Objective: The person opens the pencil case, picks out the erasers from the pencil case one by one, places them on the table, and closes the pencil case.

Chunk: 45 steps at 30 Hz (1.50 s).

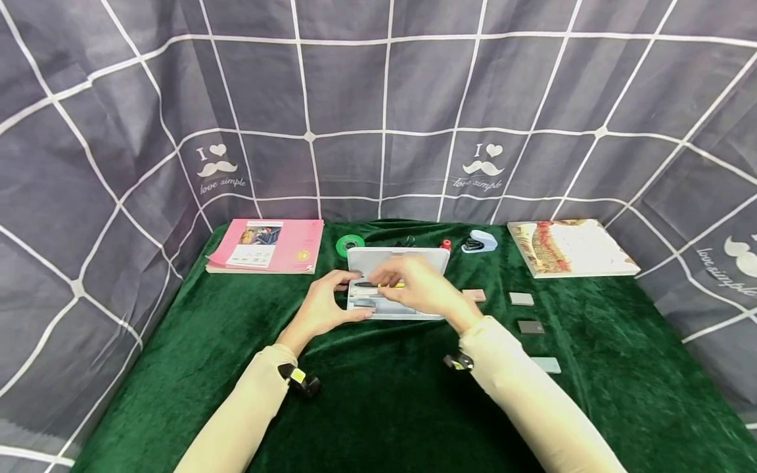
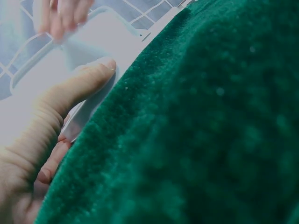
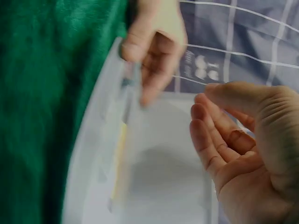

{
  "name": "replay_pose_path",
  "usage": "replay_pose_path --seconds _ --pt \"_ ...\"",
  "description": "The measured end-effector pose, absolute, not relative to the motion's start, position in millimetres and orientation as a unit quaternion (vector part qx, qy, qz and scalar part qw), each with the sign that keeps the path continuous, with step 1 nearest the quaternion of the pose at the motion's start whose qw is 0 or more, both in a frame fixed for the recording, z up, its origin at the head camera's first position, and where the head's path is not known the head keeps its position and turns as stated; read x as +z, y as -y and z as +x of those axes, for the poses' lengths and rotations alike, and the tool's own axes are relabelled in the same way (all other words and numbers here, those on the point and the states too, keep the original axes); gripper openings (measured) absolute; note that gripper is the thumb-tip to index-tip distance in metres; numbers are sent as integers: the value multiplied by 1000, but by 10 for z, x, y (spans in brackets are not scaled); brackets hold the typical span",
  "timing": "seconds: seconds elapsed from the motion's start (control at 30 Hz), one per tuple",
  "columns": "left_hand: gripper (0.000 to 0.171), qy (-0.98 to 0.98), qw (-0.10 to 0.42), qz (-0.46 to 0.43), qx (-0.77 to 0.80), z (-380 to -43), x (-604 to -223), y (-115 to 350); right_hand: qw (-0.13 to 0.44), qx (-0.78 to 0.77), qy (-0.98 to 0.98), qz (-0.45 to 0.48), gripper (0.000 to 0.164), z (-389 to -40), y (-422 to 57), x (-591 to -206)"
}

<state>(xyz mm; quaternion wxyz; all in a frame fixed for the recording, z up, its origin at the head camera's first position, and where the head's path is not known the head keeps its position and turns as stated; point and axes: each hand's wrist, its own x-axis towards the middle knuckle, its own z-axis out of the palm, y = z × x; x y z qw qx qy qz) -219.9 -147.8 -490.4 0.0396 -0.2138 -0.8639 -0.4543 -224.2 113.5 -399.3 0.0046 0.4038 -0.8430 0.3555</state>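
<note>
A white pencil case [image 1: 427, 316] stands with its lid [image 1: 434, 258] raised on the green cloth. Inside lie a slim black-and-yellow pen-like item [image 1: 368, 284] and other small things I cannot make out. My left hand [image 1: 322, 303] grips the case's left end, thumb on the front edge and fingers at the back. Over the case hovers my right hand [image 1: 416, 286]; in the right wrist view this hand [image 3: 252, 144] has loosely bent fingers with nothing visible between them. The left wrist view shows the left thumb [image 2: 86, 84] on the case's edge.
Behind the case are green tape [image 1: 349, 245], a red-capped item [image 1: 446, 245] and a pale blue stapler [image 1: 480, 242]. A pink book [image 1: 266, 246] lies left, a patterned book [image 1: 572, 247] right. Several small blocks, including a white one [image 1: 522, 299], lie right of the case.
</note>
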Motion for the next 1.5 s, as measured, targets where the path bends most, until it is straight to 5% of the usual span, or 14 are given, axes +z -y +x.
replay_pose_path --seconds 0.37,0.83,1.5 --pt "76 859 52 -238 -450 -2209 -4855 1424 -35 271 860 430 16 -2320 -791 -4158" --pt "76 865 43 -223 -447 -2193 -4873 1442 0 310 862 401 20 -2256 -876 -3992" --pt "78 871 36 -210 -443 -2196 -4902 1485 131 312 863 374 40 -1548 -2466 -3683"
